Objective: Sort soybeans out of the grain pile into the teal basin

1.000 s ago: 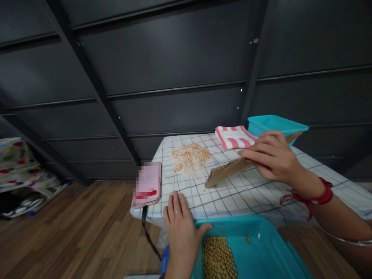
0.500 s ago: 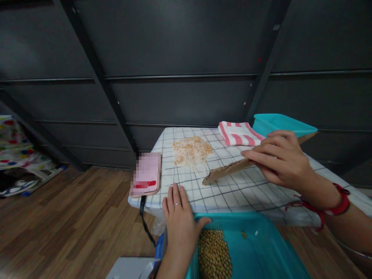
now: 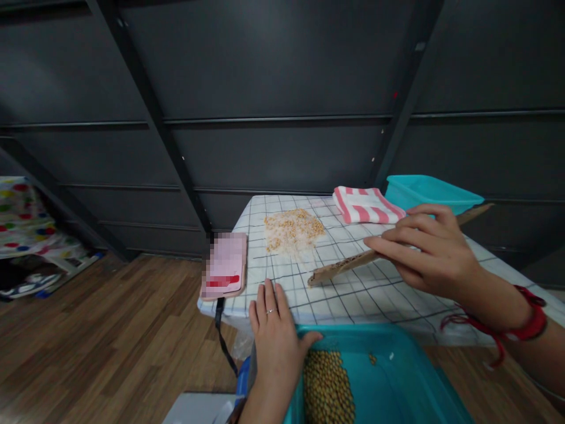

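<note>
My right hand (image 3: pixel 435 253) grips a long strip of brown cardboard (image 3: pixel 342 267) from above, its lower edge against the white checked tablecloth (image 3: pixel 282 268). A few grains show by the strip's left end. My left hand (image 3: pixel 276 338) lies with fingers stretched over the table's front edge, the thumb across the rim of a teal tub (image 3: pixel 388 377). Greenish-brown beans (image 3: pixel 329 388) are heaped in the tub's left part, with a few loose ones apart. Beyond the strip, yellow grains (image 3: pixel 295 227) are spread with a whitish, fine-grained material on the cloth.
A folded pink-and-white striped towel (image 3: pixel 366 206) lies at the back of the table, beside a turquoise tray (image 3: pixel 428 191). A pink case (image 3: pixel 227 262) with a black strap sits at the left edge. Dark panels (image 3: pixel 273 153) rise behind; wooden flooring (image 3: pixel 154 306) is at left.
The cardboard strip's left end has moved slightly down, towards the front edge, and my right hand has shifted a little with it. My left hand stays on the table edge.
</note>
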A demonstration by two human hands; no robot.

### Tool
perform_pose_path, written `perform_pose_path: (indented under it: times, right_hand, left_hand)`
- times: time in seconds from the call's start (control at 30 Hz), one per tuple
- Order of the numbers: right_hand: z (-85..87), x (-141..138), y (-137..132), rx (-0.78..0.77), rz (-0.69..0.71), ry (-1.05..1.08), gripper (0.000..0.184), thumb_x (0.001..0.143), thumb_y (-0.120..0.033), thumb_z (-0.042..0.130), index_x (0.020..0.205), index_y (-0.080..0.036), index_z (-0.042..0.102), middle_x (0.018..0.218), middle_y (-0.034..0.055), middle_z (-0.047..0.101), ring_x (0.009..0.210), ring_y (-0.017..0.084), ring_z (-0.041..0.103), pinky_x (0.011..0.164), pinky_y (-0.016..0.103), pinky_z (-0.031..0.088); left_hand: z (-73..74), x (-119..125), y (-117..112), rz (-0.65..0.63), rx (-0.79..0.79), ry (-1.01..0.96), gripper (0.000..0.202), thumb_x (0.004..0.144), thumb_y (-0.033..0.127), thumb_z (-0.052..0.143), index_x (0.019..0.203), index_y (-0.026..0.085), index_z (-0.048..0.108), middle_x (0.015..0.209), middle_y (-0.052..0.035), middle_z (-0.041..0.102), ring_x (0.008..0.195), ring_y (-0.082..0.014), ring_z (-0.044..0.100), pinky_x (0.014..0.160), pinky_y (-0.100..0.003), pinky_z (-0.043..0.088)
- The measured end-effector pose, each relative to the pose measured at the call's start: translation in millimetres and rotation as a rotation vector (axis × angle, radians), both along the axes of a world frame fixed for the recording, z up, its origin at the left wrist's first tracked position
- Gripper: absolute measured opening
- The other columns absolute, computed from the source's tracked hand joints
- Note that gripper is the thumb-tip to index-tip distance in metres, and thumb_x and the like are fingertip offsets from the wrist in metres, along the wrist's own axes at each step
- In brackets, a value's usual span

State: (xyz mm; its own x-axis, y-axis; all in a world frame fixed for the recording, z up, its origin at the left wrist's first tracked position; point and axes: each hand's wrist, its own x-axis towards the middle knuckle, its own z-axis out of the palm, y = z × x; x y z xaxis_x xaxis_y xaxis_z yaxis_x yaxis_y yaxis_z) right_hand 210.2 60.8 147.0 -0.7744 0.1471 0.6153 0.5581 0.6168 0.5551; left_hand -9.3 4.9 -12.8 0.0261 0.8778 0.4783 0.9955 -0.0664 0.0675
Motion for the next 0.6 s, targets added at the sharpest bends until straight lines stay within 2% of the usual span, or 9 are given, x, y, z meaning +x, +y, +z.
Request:
perform_pose_path:
  times: [0.17,0.4,0.6]
  right_hand:
    - [-0.8,1,-4,-0.022,0.064,0.024,0.026,0.072,-0.005,0.044,0.093,-0.020,0.050,0.066,0.0000,0.059,0.065,0.015,0.046,0.069,0.038,0.035]
    - [-1.4,4,-11,-0.074,0.092,0.020,0.027,0.072,-0.003,0.040,0.092,-0.018,0.049,0.066,0.0005,0.058,0.064,0.015,0.044,0.068,0.038,0.034]
    - [1.5,13,-26,-0.141,0.089,0.025,0.027,0.074,-0.003,0.037,0.089,-0.022,0.050,0.064,-0.0017,0.059,0.062,0.014,0.045,0.069,0.038,0.035]
  left_hand:
    - [-0.5,0,0,-0.002,0.017,0.017,0.103,0.052,0.065,0.057,0.126,0.003,0.022,0.131,-0.0245,0.031,0.120,-0.0367,0.026,0.093,-0.054,0.028]
    - [0.6,0,0,0.006,0.010,0.025,0.103,0.052,0.064,0.057,0.127,0.004,0.021,0.131,-0.0237,0.030,0.121,-0.0360,0.026,0.093,-0.053,0.028]
    - [1.4,0,-2,-0.003,0.006,0.021,0.102,0.053,0.064,0.056,0.127,0.003,0.021,0.131,-0.0241,0.030,0.120,-0.0359,0.026,0.093,-0.053,0.028]
